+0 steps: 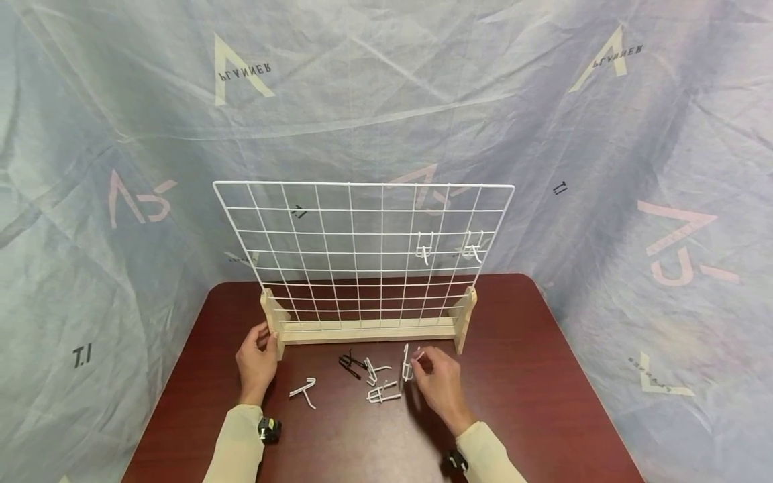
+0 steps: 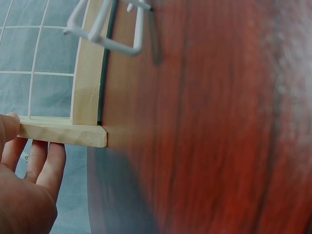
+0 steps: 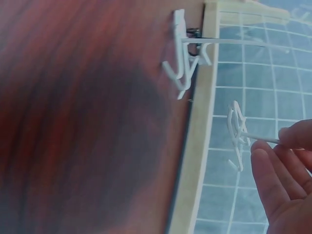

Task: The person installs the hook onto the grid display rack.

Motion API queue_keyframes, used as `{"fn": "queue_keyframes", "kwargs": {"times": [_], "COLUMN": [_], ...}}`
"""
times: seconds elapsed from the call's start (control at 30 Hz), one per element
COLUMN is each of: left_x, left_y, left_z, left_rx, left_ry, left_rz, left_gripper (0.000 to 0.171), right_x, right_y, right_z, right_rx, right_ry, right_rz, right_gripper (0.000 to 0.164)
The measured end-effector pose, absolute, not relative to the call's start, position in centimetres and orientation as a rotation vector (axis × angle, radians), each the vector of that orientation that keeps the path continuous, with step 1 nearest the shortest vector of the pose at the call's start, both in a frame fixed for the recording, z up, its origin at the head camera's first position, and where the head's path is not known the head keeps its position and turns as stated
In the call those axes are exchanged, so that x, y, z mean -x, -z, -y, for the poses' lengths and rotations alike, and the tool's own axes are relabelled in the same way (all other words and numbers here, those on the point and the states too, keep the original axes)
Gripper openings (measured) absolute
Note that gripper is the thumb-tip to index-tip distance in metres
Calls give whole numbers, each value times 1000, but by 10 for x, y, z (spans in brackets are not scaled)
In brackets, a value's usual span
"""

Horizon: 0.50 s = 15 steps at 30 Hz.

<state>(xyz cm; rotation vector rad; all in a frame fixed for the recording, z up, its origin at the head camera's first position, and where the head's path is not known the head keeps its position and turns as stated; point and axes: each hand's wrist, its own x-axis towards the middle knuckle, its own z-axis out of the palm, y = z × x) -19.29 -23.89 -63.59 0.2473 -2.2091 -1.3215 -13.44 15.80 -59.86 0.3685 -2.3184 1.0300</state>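
Note:
My right hand (image 1: pixel 441 384) pinches the arm of a white wire hook (image 1: pixel 406 367) between thumb and fingers, in front of the stand's right half. In the right wrist view, this hook (image 3: pixel 236 130) shows its bent frame pointing away from the fingertips. My left hand (image 1: pixel 255 365) grips the left foot of the wooden stand (image 1: pixel 368 333); thumb and fingers lie on opposite sides of the wood (image 2: pixel 63 132) in the left wrist view. Upright in the stand is a white wire grid (image 1: pixel 366 184). Two white hooks, one inner (image 1: pixel 425 252) and one outer (image 1: pixel 472 251), hang on its right side.
On the table (image 1: pixel 338 443) before the stand lie a white hook (image 1: pixel 304 390) at left, black hook pieces (image 1: pixel 348 364), and two more white hooks, one behind (image 1: pixel 372 370) and one nearer (image 1: pixel 383 394). Printed cloth (image 1: pixel 386 121) surrounds the table's back and sides.

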Motion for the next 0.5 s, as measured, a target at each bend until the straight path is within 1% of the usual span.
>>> {"fn": "queue_keyframes", "kwargs": {"times": [0.2,0.5], "left_x": [195,194], "left_y": [638,637], "left_z": [239,239], "left_rx": [-241,-237], "left_ry": [1334,1334], "left_rz": [2190,2198], "left_gripper": [31,31], "right_x": [138,145], "right_y": [583,561], "right_z": [-153,-145], "right_rx": [-380,-378], "right_ry": [-1034,-1019], "right_rz": [2288,2251], "right_gripper": [16,17]}}
